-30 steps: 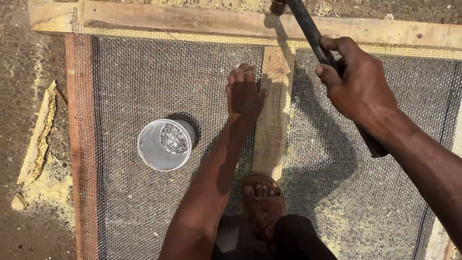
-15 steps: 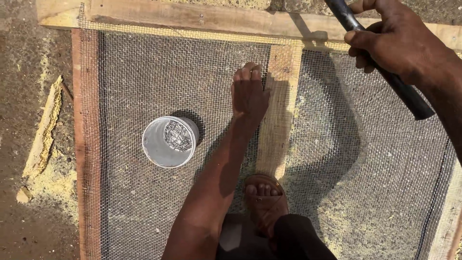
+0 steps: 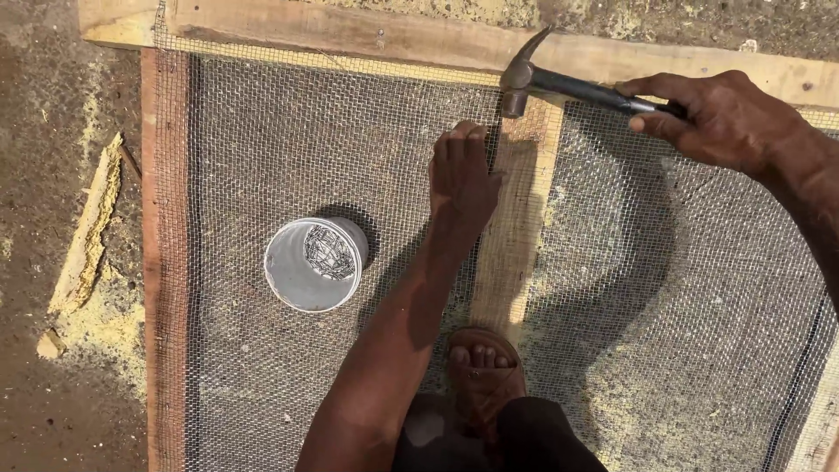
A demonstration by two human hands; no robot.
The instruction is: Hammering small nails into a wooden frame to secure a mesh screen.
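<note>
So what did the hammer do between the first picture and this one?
The right hand lifted the hammer up and away, then swung it back down; its head now sits over the top of the middle wooden bar. The left hand stayed flat on the wire mesh, and the white cup of nails and sandalled foot stayed put.

Hard, bright sunlight from about 1 o'clock — crisp dark shadows fall toward 7 o'clock across the wire mesh. The pale top board glares slightly. Focus is sharp throughout — no visible motion blur
</note>
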